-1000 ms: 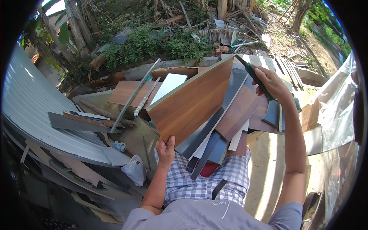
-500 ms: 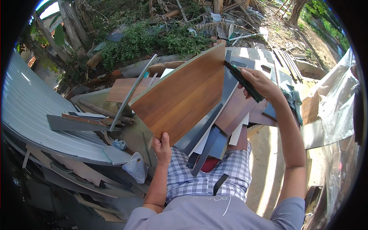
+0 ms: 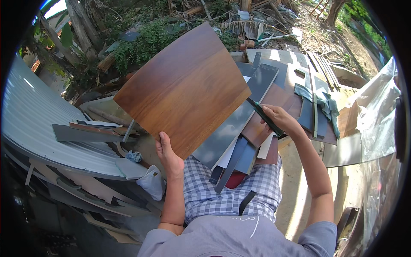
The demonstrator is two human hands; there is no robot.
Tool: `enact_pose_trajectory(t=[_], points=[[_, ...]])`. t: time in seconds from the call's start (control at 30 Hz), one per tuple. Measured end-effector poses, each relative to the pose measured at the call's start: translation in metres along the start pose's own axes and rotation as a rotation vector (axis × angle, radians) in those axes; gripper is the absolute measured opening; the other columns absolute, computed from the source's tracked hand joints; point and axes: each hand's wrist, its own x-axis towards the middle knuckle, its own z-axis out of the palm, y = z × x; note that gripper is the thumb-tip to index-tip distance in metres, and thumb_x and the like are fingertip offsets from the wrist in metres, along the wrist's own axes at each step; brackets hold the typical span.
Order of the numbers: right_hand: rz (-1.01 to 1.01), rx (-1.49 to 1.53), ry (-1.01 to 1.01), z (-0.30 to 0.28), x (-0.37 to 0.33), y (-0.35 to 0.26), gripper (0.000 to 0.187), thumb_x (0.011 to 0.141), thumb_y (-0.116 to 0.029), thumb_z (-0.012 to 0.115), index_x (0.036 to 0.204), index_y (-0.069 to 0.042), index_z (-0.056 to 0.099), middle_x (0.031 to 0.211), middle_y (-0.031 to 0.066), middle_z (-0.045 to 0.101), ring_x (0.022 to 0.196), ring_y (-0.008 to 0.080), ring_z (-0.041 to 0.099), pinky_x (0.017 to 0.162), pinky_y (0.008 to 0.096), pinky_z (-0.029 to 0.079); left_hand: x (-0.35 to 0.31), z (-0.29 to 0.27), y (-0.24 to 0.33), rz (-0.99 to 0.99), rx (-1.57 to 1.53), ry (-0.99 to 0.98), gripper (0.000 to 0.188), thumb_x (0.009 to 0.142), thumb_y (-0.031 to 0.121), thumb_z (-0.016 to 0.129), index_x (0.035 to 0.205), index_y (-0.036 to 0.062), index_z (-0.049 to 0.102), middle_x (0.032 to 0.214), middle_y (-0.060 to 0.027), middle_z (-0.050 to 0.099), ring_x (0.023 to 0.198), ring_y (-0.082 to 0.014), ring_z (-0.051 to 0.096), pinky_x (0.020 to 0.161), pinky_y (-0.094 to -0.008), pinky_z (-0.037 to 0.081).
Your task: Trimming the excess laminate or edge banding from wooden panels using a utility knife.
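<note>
1. Closest to the camera: grey shirt and checked shorts (image 3: pixel 222 195), with both forearms coming up from the bottom edge.
2. Left hand (image 3: pixel 168 155) is closed on the near corner of the brown board (image 3: pixel 184 88), thumb on the face, so the board is tilted up off the pile and covers a fair bit of it.
3. Right hand (image 3: pixel 280 122) is wrapped round a dark green tool (image 3: pixel 263 116); its far end runs up to the board's right corner, can't tell whether it actually touches.
4. Just under and behind the board there's a pile of offcuts: a long grey panel (image 3: pixel 239 122), reddish-brown pieces, a few thin dark strips sliding down toward the shorts.
5. Off to the left, corrugated sheet (image 3: pixel 30 124) with more strips lying on its edge, and a white bag (image 3: pixel 152 182) just beside the left forearm.
6. Right side, a green cloth (image 3: pixel 319 98) draped on the pile and clear plastic sheeting (image 3: pixel 376 111) past it.
7. Far back: bushes (image 3: pixel 150 40), tree trunks, scrap wood on dirt.
</note>
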Motion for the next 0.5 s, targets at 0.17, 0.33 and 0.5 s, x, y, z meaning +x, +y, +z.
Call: enact_pose_trajectory(t=[0.17,0.33,0.5], points=[[-0.098,0.258,0.329,-0.002,0.002,0.024,0.05,0.097,-0.04,0.046,0.131,-0.003,0.043,0.076,-0.0018,0.046,0.059,0.0059,0.047,0.052,0.0213,0.042,-0.006,0.006,0.004,-0.134,-0.02,0.036,0.046,0.091,0.039,0.057,0.123,0.0067,0.048,0.12,-0.0069,0.052,0.111,-0.0173,0.051,0.096,-0.0348,0.042],[-0.438,-0.226,0.635,0.057,-0.018,0.023,0.052,0.099,-0.036,0.04,0.14,-0.005,0.031,0.086,0.0045,0.047,0.072,0.0122,0.047,0.063,0.0261,0.043,-0.005,0.007,-0.002,-0.284,-0.143,0.101,0.044,0.092,0.034,0.056,0.124,0.0057,0.045,0.123,-0.0083,0.051,0.112,-0.02,0.052,0.097,-0.0374,0.043],[-0.878,-0.43,0.585,0.148,-0.052,0.021,0.073,0.076,-0.005,0.066,0.141,-0.013,0.032,0.108,0.0175,0.046,0.088,0.0324,0.053,0.071,0.0394,0.048,0.005,0.033,-0.009,-0.637,-0.395,0.05,0.04,0.096,0.023,0.05,0.128,0.0022,0.039,0.126,-0.012,0.05,0.114,-0.0245,0.052,0.097,-0.0418,0.045]])
